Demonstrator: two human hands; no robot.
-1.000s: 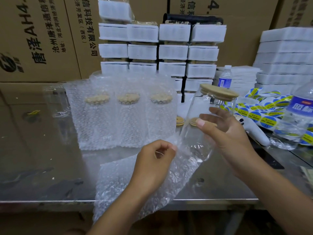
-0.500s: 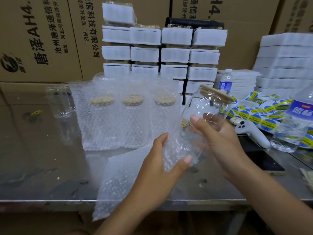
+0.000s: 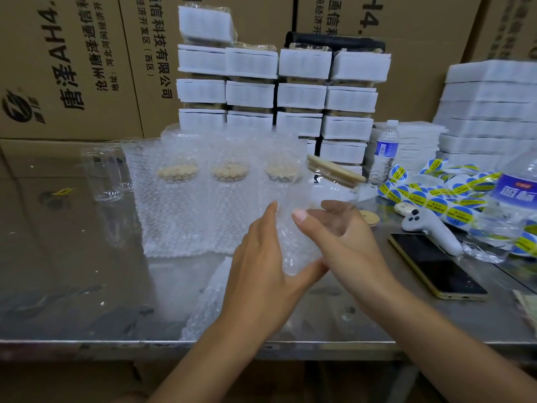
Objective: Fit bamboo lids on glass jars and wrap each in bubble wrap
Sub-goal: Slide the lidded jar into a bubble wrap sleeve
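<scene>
Jar (image 3: 322, 196): held in the air above the bench (image 3: 72, 286), just in from the middle of its front edge.
Lid (image 3: 334, 171): bamboo, seated on the mouth, tipped along with the glass.
Axis: long axis slanted, with the base down and toward the front edge and the lid end up, back and right, toward the rear right corner.
Wrap (image 3: 290, 242): one end laid round the jar's lower half, apparently not yet closed round it, clear glass and clear film being hard to tell apart there. Rest of the sheet trailing down to the bench at the front edge, left of the hands.
Left hand (image 3: 261, 274): fingers straight and together, flat against the wrap on the jar's left side. Thumb spread wide beneath the base. Pressing, not clenching.
Right hand (image 3: 345, 239): fingers curled round the jar's far side, thumb across the near side, taking the weight.
Key relation: jar between the hands and touching both. Loose wrap lying to the left, so left hand nearer the sheet, right hand nearer the lid.
Next move, as judged: a roll about the long axis, left hand feeding wrap, right hand turning the glass.
Done: three wrapped jars (image 3: 229, 199) upright in a row mid-bench, behind the hands.
To do: bare glass (image 3: 106, 177) near the rear left.
Nearby: phone (image 3: 436, 266) and controller (image 3: 427, 228) toward the right edge, well apart from the jar.
</scene>
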